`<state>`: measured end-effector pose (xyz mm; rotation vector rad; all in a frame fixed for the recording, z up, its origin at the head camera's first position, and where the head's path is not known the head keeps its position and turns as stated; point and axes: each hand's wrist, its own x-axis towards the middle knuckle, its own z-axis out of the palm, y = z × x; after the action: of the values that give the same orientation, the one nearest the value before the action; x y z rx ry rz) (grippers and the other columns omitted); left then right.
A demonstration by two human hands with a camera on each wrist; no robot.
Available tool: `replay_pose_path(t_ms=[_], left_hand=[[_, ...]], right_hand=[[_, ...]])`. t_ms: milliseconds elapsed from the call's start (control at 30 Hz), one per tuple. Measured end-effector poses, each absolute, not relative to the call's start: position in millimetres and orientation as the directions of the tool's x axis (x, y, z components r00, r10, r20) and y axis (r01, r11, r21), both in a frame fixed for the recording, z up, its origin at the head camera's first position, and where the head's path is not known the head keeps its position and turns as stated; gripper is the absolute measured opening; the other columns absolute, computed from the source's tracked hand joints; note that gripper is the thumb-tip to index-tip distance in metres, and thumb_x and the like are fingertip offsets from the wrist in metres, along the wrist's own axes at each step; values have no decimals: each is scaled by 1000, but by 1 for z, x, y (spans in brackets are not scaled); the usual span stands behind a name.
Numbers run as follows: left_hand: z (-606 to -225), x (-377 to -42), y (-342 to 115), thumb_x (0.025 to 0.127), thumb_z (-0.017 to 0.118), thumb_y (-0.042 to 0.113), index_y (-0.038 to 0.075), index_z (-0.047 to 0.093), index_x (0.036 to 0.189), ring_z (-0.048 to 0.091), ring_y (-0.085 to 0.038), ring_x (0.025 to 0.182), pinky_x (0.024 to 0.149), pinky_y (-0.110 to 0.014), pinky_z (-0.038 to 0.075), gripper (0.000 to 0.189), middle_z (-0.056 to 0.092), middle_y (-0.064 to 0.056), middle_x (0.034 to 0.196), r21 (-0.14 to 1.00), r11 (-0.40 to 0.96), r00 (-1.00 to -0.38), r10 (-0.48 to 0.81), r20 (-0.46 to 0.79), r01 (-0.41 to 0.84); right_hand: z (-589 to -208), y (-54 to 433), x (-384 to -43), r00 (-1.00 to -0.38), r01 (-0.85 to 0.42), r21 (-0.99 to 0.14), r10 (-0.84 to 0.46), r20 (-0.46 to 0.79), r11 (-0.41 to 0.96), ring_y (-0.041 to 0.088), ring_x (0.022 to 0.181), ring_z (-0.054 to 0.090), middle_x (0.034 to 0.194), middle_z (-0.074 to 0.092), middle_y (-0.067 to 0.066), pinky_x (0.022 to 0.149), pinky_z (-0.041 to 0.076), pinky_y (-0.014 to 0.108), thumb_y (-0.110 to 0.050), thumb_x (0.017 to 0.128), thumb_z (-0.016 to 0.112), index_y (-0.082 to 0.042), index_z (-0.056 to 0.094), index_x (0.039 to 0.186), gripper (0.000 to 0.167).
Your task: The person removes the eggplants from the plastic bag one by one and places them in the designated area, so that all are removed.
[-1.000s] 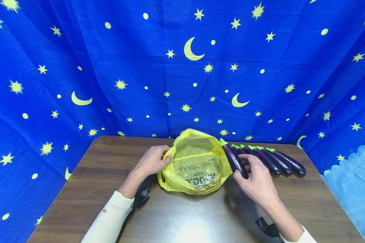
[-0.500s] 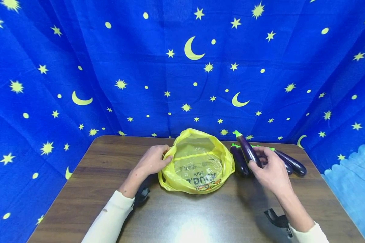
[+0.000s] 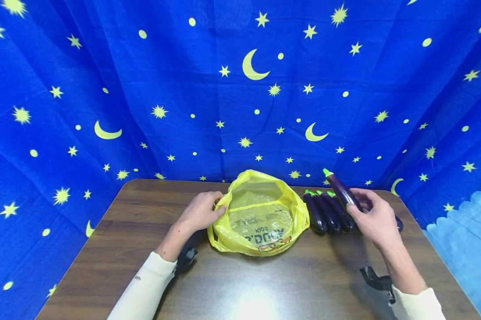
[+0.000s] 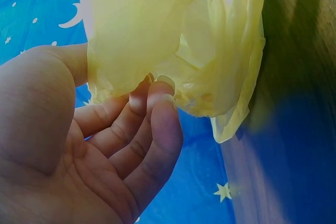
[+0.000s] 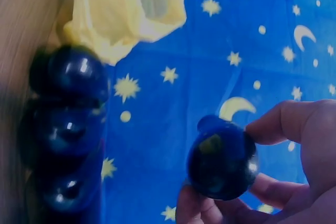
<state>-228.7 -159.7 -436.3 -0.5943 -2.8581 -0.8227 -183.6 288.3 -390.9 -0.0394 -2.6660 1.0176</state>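
A yellow plastic bag stands on the table with its mouth spread wide and printed lettering visible inside. My left hand pinches its left rim; in the left wrist view the thumb goes behind the yellow film. Raised above the tabletop, a dark purple eggplant with a green stem end is gripped by my right hand. The right wrist view shows that eggplant end-on between thumb and fingers. Several more eggplants lie side by side right of the bag, some partly hidden by my right hand.
The brown wooden table meets a blue curtain with moons and stars at its back and sides. A light blue cloth hangs at the far right. Each wrist wears a black strap.
My right hand has moved right with the eggplant, away from the bag's right rim and over the row. More of the lying eggplants now show. The left hand and bag stay in place.
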Motion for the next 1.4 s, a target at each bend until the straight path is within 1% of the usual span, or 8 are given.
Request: replay_pose_path(t_ms=[100,300,400,800,1000,1100,1233,1400], left_hand=[[-436,-229,-160,94,73,18,8,73,105,59,-17,76,70,-37,50,15,68,-1,87,486,774,-914,343,217,406],[-437,-229,-160,95,74,19,9,73,105,58,-16,76,69,-37,50,14,67,0,87,488,774,-915,342,215,404],[-437,-229,-160,94,74,18,8,73,105,59,-16,76,69,-37,50,14,68,0,87,489,773,-914,342,217,405],[-438,-230,-159,94,74,19,9,73,105,59,-16,76,69,-37,50,14,68,0,87,490,773,-915,341,215,403],[-439,-230,-159,94,74,19,9,73,107,60,-16,77,71,-37,51,16,69,0,89,491,777,-919,338,203,394],[-439,-230,-159,95,74,19,9,73,106,60,-16,77,70,-37,50,16,68,0,88,492,776,-918,339,204,396],[-438,-230,-159,95,74,19,9,73,107,59,-16,76,70,-37,50,16,68,0,88,492,775,-918,340,204,396],[-437,-230,-159,95,74,19,9,73,108,60,-17,78,70,-37,51,17,69,0,90,495,777,-921,337,194,388]], right_hand=[[-395,297,-189,-955,-63,-677,152,254,734,40,115,67,128,68,27,75,42,16,-19,100,69,-2,64,139,43],[-402,313,-198,-924,-95,-701,200,326,707,-8,99,56,124,71,25,79,40,8,-15,98,70,1,68,132,37],[-405,321,-201,-911,-90,-707,228,343,701,-18,94,50,124,71,26,80,40,6,-15,98,70,1,69,130,36],[-414,351,-210,-882,-24,-704,317,350,710,-21,79,51,122,72,27,69,41,8,-20,97,72,-4,71,132,38],[-420,364,-214,-860,27,-706,377,344,707,-22,79,49,122,73,25,71,38,8,-21,97,71,-4,73,131,37],[-424,372,-215,-844,59,-716,418,337,695,-21,81,48,115,76,12,73,37,9,-21,97,71,-5,73,130,36],[-430,384,-217,-829,83,-741,459,320,667,-19,82,49,99,67,-18,74,37,9,-21,97,71,-5,73,130,36],[-436,398,-220,-817,102,-761,490,303,641,-18,81,49,92,60,-30,73,37,8,-21,98,69,-3,72,130,37]])
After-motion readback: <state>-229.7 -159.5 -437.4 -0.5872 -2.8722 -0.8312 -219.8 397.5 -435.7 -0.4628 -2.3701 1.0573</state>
